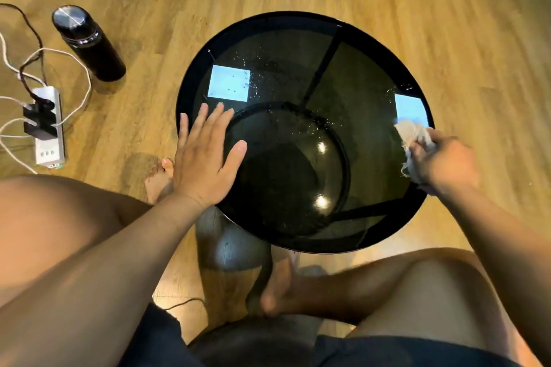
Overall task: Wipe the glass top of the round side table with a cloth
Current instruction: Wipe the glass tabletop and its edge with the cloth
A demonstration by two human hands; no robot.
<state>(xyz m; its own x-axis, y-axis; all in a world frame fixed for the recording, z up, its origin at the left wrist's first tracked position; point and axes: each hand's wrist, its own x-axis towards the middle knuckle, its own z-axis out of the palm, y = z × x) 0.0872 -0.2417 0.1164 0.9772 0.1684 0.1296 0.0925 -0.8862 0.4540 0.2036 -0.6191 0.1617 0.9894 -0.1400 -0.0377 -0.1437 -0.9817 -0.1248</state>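
Note:
The round side table (369,48) has a dark glass top in a black rim, seen from above between my knees. Water droplets speckle the glass near its middle and far left. My left hand (205,158) lies flat on the left edge of the glass, fingers spread, holding nothing. My right hand (444,162) is at the right edge of the top, closed around a crumpled whitish cloth (413,132) that presses on the glass. Part of the cloth is hidden under my fingers.
A black insulated bottle (89,45) stands on the wooden floor to the left. Further left lies a white power strip (49,128) with black plugs and trailing cables. My bare feet (283,289) and knees sit close under the table's near side.

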